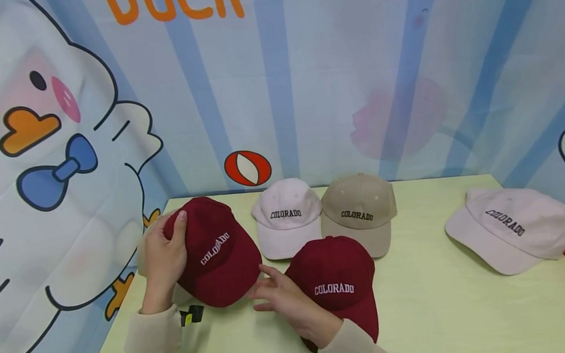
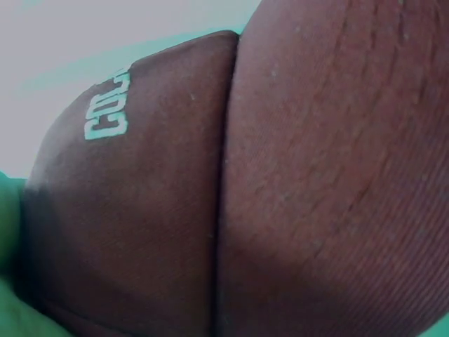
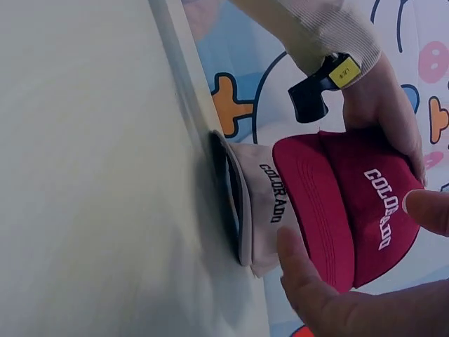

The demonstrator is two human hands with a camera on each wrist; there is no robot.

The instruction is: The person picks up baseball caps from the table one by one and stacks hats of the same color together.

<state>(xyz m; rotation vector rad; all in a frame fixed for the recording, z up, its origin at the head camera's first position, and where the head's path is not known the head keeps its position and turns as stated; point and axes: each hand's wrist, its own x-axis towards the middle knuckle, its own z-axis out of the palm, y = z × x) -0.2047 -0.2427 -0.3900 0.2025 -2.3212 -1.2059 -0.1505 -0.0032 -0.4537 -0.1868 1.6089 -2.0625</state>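
"What is the left hand (image 1: 164,260) doing?"

"It grips a maroon cap (image 1: 216,262) by the side of the crown, thumb laid over the cloth. The cap is just right of that hand, tilted, its white COLORADO slanting."

"And the right hand (image 1: 289,301)?"

"Fingers and thumb spread apart, nothing in its grasp. The fingertips are at the near edge of the held cap; I can't tell whether they touch."

"Anything under the left hand?"

"A beige cap (image 3: 256,210) on the bench (image 1: 446,307), partly hidden by the maroon one above it."

"Closest to the right hand otherwise?"

"A second maroon cap (image 1: 342,267), just to its right, partly covered by the hand and forearm."

"Beyond the hands?"

"A pale pink cap (image 1: 288,213), with a tan cap (image 1: 358,215) beside it. Well out to the right of both hands lies another pale pink cap (image 1: 514,226). Farthest off hangs a blue-striped backdrop (image 1: 313,94)."
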